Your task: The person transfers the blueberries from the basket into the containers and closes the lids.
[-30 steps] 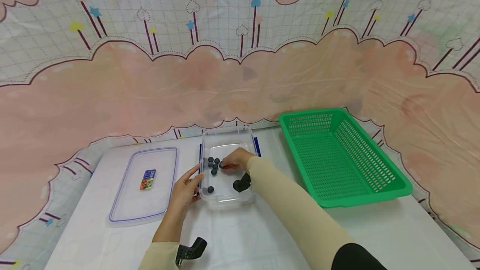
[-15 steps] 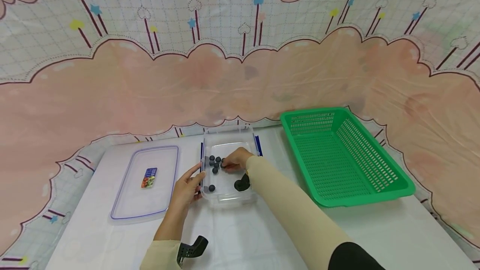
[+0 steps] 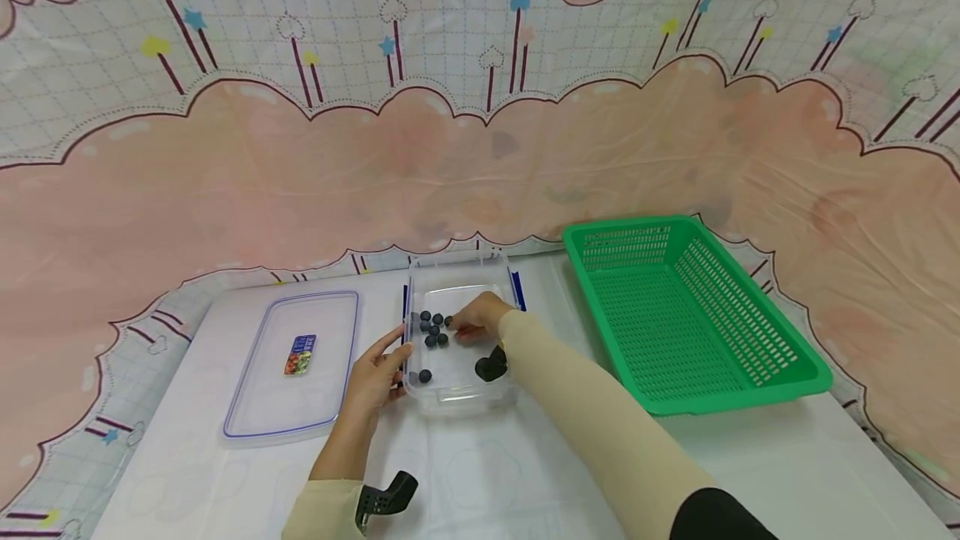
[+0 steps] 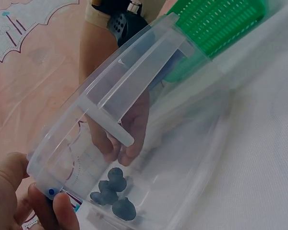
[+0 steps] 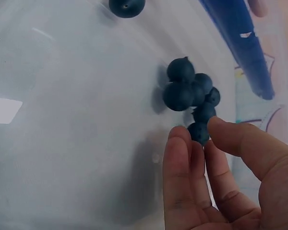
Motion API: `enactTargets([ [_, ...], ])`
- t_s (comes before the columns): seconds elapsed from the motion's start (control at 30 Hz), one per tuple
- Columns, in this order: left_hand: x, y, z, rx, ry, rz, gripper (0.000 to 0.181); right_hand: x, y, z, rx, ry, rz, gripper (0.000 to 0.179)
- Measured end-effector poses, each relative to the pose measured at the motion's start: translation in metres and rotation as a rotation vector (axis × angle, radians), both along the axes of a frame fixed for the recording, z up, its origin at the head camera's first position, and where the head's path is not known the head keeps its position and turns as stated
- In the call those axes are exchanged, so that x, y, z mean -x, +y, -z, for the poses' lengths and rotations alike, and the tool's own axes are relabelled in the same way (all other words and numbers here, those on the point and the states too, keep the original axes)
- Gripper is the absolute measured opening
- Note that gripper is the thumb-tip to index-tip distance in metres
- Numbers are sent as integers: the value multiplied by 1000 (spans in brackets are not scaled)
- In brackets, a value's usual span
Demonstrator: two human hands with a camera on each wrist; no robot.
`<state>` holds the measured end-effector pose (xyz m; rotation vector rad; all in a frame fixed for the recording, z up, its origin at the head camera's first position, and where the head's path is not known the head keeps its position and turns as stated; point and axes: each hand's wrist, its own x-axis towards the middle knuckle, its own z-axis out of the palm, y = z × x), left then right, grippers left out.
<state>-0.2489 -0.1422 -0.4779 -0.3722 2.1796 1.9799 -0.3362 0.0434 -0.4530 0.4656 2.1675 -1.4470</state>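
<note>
A clear plastic box (image 3: 472, 273) stands on the white table, several dark blueberries (image 3: 434, 330) clustered in its left half and one (image 3: 425, 376) apart near the front. My left hand (image 3: 369, 375) holds the box's left side, thumb at the rim and fingers against the outer wall beside the latch. Inside the box, my right hand (image 5: 225, 177) reaches down at the right edge of the cluster. Its thumb and fingertips stand around a blueberry (image 5: 198, 134), partly covering it, with the fingers fairly straight. Through the wall, the left wrist view shows the blueberries below the right fingertips.
A clear lid (image 3: 262, 390) with a blue seal and a colourful label lies left of the box. To the right sits a large green plastic basket (image 3: 720, 402). Behind the table hangs a patterned cloth (image 3: 315, 182). Blue latches (image 3: 519, 291) stick out from the box's sides.
My right hand has shifted slightly to the right, and another blueberry shows at the cluster's front beside the fingers. The left hand keeps its hold on the box.
</note>
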Motion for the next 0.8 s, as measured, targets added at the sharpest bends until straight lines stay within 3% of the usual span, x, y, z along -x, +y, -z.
enactTargets([
  [0.27, -1, 0, -1, 9, 4, 1, 48, -9, 3, -23, 68, 100, -116, 19],
  [0.47, 0, 1, 1, 9, -7, -7, 48, -19, 22, -44, -17, 274, -217, 20],
  [0.67, 0, 1, 1, 15, -2, -11, 48, -22, 58, -48, -213, 526, -110, 21],
  [0.8, 0, 1, 0, 19, -9, -8, 48, -24, 74, -38, -330, 601, -24, 23],
])
